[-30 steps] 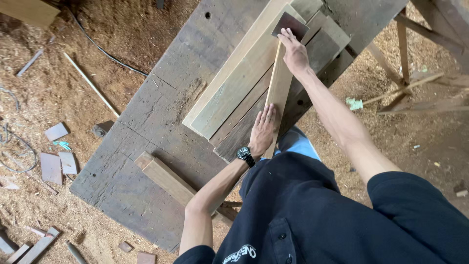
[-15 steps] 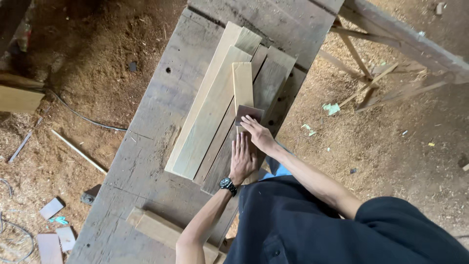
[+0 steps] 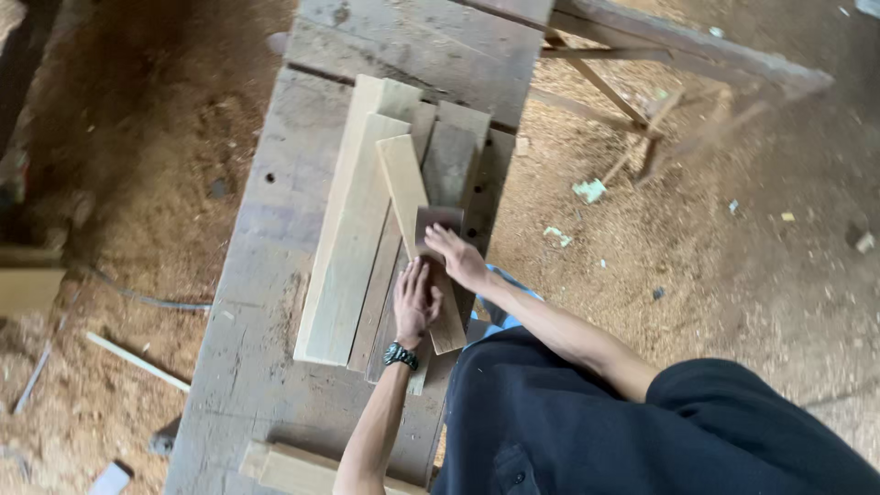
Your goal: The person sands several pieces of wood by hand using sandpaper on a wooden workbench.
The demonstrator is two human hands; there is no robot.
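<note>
Near the right edge of the grey table [image 3: 247, 275], toward its near end, I have both hands on one narrow pale board [image 3: 408, 197] that lies on top of a stack of longer boards [image 3: 353, 238]. My left hand [image 3: 414, 301] lies flat, fingers spread, palm pressed on the near part of that board, grip released and grasping nothing; I judge it is there to pin the board so that it does not slide. My right hand [image 3: 458, 258] sits just beyond it, fingers laid over a small dark sanding sheet [image 3: 438, 220] that rests on the same board, pressing it flat rather than clenched around it; the sheet touches the wood, which fits rubbing along the grain. A dark wristwatch [image 3: 401, 355] sits on my left wrist. The stack runs lengthwise along the table, its boards side by side and slightly fanned, which gives the top board a raised, level bed. Another pale plank [image 3: 293, 469] lies across the table's near end, well apart from my hands. I see no packages, labels or signs; only pale scraps [image 3: 589, 190] on the sawdust floor [image 3: 697, 257] to the right, too small to tell what they are, and a wooden trestle [image 3: 642, 55] beyond the table's far right corner.
</note>
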